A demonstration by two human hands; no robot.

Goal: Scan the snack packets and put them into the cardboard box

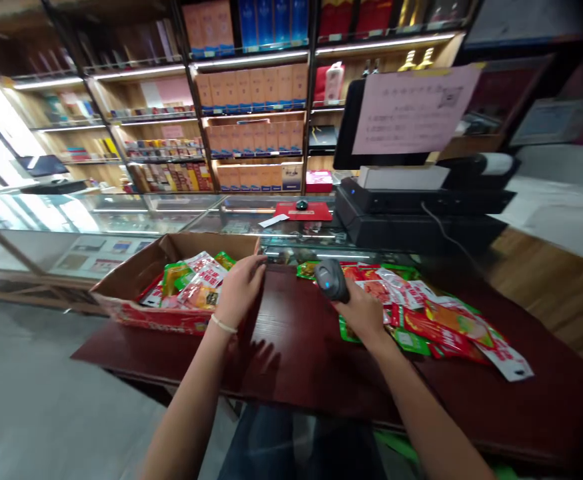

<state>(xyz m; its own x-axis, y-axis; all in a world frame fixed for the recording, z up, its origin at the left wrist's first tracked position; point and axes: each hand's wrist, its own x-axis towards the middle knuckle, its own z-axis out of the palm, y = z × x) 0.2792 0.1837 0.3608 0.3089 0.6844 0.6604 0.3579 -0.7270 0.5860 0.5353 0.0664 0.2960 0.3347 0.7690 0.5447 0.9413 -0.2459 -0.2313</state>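
My right hand (363,312) is wrapped round a dark handheld barcode scanner (330,280) with a blue light, held over the dark red table (291,347). Just right of it lies a spread of red and green snack packets (436,320). My left hand (240,288), a thin band on its wrist, reaches into an open cardboard box (136,273) at the table's left end and touches the snack packets (196,280) inside. Its fingers are curled over the box's right edge; whether they grip a packet is hidden.
Behind the table runs a glass counter (121,220) with a red mat and mouse (302,208). A till with a monitor and taped paper notice (411,110) stands at the back right. Shelves of boxed goods (251,87) fill the wall. Grey floor lies to the left.
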